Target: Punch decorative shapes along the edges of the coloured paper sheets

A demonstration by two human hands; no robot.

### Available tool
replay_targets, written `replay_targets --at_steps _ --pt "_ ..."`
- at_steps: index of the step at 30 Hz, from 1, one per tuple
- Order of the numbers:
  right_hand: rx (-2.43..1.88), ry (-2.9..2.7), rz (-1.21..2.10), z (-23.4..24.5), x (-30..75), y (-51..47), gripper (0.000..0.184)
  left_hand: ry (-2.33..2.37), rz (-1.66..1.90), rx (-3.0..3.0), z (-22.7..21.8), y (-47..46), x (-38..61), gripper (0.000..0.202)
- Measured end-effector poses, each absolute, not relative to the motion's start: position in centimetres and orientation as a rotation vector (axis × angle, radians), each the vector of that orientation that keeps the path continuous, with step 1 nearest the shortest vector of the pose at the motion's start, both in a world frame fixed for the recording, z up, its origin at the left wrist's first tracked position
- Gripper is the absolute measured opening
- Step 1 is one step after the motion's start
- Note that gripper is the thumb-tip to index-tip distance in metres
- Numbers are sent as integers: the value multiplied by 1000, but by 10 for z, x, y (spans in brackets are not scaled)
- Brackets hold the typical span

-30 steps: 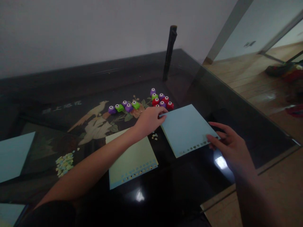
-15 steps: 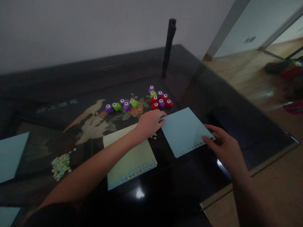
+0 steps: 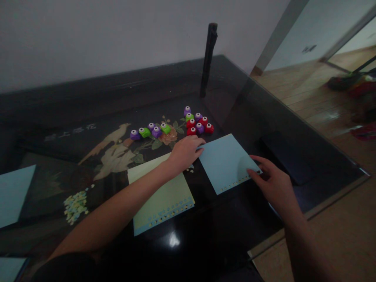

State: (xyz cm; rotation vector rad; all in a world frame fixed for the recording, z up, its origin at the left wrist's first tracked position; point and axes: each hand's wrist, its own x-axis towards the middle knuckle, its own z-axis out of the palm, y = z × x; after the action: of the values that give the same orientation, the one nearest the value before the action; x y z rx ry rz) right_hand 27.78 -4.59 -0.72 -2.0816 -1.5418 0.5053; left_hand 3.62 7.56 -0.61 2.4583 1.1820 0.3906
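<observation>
A light blue paper sheet (image 3: pixel 226 161) with a row of small punched holes along its near edge lies on the dark glass table (image 3: pixel 205 235). My left hand (image 3: pixel 185 150) has its fingers closed on the sheet's far left corner. My right hand (image 3: pixel 272 182) pinches the near right corner, fingers curled over the edge. A pale green sheet (image 3: pixel 160 194) with a punched blue border lies under my left forearm. Beyond the blue sheet sit several small paper punches (image 3: pixel 198 122) in red, purple and green.
A second row of punches (image 3: pixel 149 131) stands further left. A heap of paper confetti (image 3: pixel 75 205) lies at the left, with more blue sheets (image 3: pixel 14 194) beside it. A black post (image 3: pixel 207 58) stands at the back. A dark flat object (image 3: pixel 286 156) lies right. The table edge (image 3: pixel 323 203) runs at the right.
The blue sheet has slid slightly left and towards me with both hands on it. My right hand moved left along the near edge.
</observation>
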Motion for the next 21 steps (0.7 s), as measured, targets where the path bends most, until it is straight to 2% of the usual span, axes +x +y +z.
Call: replay_targets --at_steps 17,21 --pt "-2123 -1624 446 -13 279 -42 43 1175 386 2474 -8 76 36 23" --pt "-2172 -1710 227 -12 274 -45 41 1172 389 2490 -10 76 35 22"
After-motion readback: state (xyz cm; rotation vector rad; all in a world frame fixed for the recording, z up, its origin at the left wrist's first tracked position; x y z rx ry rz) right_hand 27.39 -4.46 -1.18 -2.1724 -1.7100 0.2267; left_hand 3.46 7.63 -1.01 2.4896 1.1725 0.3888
